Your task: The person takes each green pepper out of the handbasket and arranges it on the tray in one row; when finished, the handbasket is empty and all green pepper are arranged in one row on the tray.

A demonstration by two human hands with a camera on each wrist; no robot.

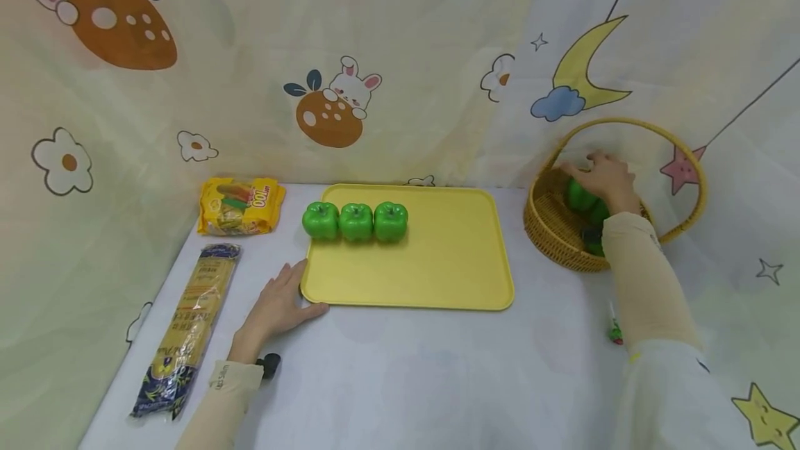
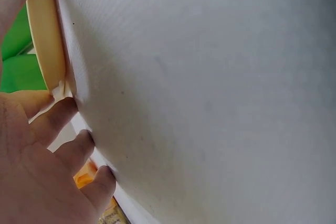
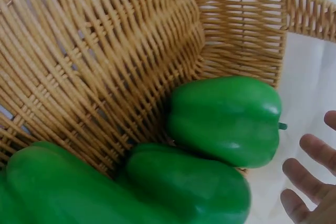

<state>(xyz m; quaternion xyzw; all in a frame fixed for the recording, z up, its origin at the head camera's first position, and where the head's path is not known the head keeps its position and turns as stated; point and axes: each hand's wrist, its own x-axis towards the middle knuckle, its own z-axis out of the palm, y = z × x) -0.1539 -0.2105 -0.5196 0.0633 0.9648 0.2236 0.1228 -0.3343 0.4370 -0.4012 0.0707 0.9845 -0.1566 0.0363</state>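
Three green bell peppers stand in a row at the upper left of a yellow tray. My left hand lies with spread fingers at the tray's lower left corner, touching its edge. Over the wicker basket at the right, my right hand reaches in under the handle, fingers extended. Inside the basket lie several green bell peppers, partly hidden by the hand and arm in the head view. In the right wrist view the fingers are apart from the nearest pepper.
A yellow snack packet lies left of the tray. Below it is a long pack of noodles. A small green and red item sits near the right forearm. A patterned cloth hangs behind the white table.
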